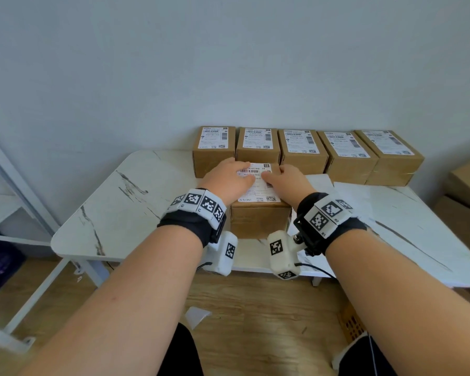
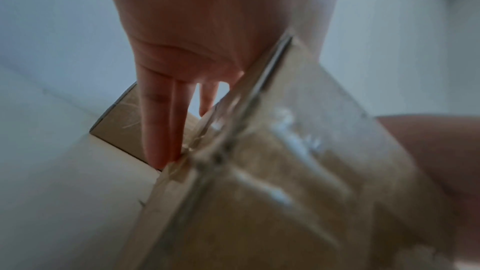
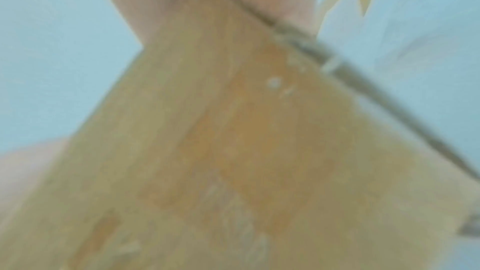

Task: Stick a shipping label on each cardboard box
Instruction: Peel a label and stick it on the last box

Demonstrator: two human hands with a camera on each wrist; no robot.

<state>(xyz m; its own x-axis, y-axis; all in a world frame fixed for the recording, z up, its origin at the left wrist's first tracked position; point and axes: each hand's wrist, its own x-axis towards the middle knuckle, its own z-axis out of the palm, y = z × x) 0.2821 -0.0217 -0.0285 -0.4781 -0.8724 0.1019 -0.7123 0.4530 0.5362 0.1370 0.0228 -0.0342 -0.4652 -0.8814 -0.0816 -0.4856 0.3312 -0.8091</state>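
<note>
A: Where's the label (image 1: 258,183)?
B: Atop the near box (image 1: 259,213) on the worktop (image 1: 136,191), long axis running near-to-far.
A: Fingers?
B: Left hand (image 1: 229,177) and right hand (image 1: 288,179) press flat, straight, either side; five labelled boxes (image 1: 304,153) behind.

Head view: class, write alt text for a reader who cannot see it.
Both hands, left hand and right hand, press a shipping label flat onto a cardboard box on a marble table. Five labelled boxes line the wall behind.

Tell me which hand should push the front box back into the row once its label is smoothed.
Probably the right hand: the labelled box sits left of the row's open right side, though both hands, left hand included, lie flat on the label.
</note>
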